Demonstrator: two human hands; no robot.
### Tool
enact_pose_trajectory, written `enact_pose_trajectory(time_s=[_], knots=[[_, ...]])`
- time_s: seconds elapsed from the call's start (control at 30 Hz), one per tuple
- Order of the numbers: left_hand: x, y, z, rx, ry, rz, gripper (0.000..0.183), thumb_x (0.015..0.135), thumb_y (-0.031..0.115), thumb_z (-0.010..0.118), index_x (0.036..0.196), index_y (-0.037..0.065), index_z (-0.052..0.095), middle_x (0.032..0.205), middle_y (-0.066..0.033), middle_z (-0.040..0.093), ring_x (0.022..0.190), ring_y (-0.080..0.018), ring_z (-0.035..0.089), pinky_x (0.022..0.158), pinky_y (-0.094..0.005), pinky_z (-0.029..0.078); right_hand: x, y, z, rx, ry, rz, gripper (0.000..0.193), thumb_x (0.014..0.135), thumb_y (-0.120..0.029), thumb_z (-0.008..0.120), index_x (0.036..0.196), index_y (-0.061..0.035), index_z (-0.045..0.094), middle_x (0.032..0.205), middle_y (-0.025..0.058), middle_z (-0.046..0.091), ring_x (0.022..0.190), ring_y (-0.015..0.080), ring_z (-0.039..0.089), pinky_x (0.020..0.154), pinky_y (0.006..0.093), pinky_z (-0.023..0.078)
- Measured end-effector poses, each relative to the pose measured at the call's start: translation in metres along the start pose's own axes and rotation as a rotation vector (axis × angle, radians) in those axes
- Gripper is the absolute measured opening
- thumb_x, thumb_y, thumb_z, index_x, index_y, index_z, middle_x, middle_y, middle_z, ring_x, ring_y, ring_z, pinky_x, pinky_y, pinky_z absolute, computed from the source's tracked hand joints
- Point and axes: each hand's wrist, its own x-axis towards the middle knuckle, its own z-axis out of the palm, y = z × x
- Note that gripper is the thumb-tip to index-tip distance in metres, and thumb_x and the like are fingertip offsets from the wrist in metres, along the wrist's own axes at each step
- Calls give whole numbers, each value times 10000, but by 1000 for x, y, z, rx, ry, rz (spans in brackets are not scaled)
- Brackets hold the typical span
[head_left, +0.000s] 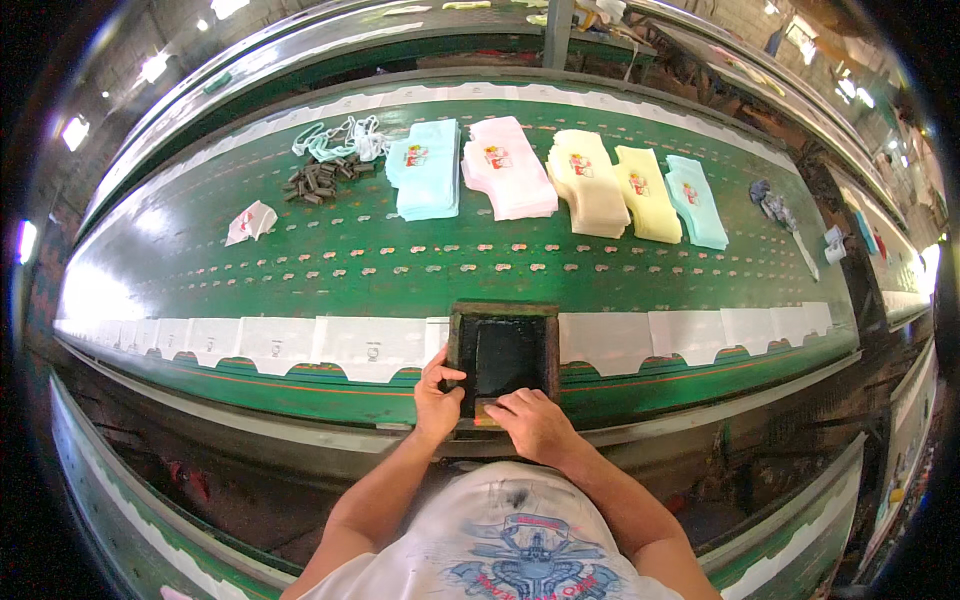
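Observation:
A small dark-framed printing screen [552, 345] lies at the near edge of the long green table, over the row of white cloth pieces. Its mesh [508, 352] looks black. My left hand [436, 402] grips the left side of the frame, thumb and fingers bent at its edge. At the near end of the screen, my right hand [535, 422] is closed on a small squeegee with a wooden edge [484, 413]. Part of the squeegee is hidden under the fingers. White cut cloth pieces [372, 345] lie flat on both sides of the screen.
Across the green table [330, 295] stand stacks of printed cloth: blue [428, 185], pink [515, 185], cream [590, 195], yellow [652, 205] and another blue [700, 210]. Left of them are dark short blocks [325, 178], tangled strips [345, 138] and a crumpled cloth [250, 222]. A dark rag [770, 203] lies right.

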Motion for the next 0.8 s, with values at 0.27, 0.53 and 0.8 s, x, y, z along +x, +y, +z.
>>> enact_pose_trajectory(time_s=[0.27, 0.53, 0.8], knots=[[7, -6, -5, -186, -19, -44, 294, 937, -144, 721, 1119, 65, 817, 1654, -239, 627, 1510, -310, 618, 1240, -400, 462, 65, 43, -26, 15, -228, 97, 329, 885, 4, 645, 1178, -28, 789, 1090, 154, 790, 1085, 384, 722, 996, 491, 589], [19, 21, -15, -38, -87, -58, 360, 939, -155, 717, 1207, 72, 796, 1609, -227, 641, 1453, -307, 662, 1145, -385, 533, 102, 90, -3, -123, 54, 215, 446, 918, 29, 621, 1310, -88, 798, 1191, 147, 786, 1151, 390, 707, 1042, 497, 588], [21, 11, -16, 22, -83, -13, 383, 894, -161, 743, 1193, 70, 803, 1589, -238, 647, 1460, -352, 659, 1118, -385, 548, 57, 27, 9, -160, 16, 191, 461, 897, -7, 659, 1311, -119, 830, 1151, 97, 759, 1101, 334, 690, 1000, 456, 582]])
